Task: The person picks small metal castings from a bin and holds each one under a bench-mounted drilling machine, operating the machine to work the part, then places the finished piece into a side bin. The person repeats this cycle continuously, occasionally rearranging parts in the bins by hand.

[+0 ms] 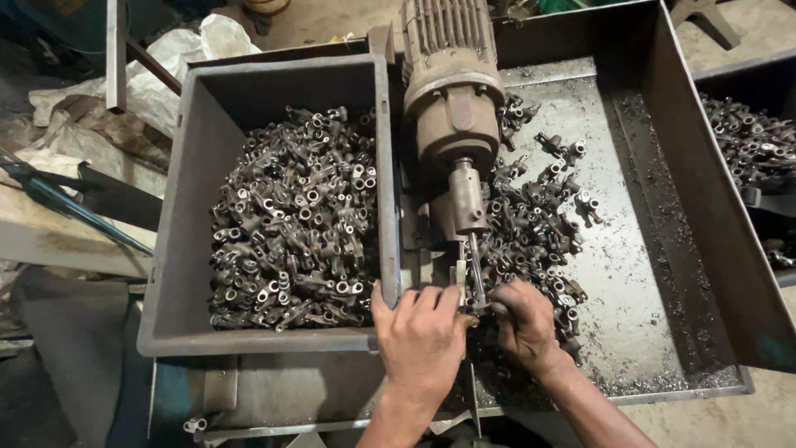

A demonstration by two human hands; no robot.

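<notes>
Both hands are working at the drill bit: the left hand is clenching over the fixture, the right hand is grasping a small metal part, needing steady alignment.

Bare forearms (no sleeves, gloves)

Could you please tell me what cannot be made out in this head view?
- What the left hand and right hand hold: their fingers cover it.
- Tip of the drill spindle: hidden between both hands.
- Right-hand bin: cut off by the frame edge.
</notes>
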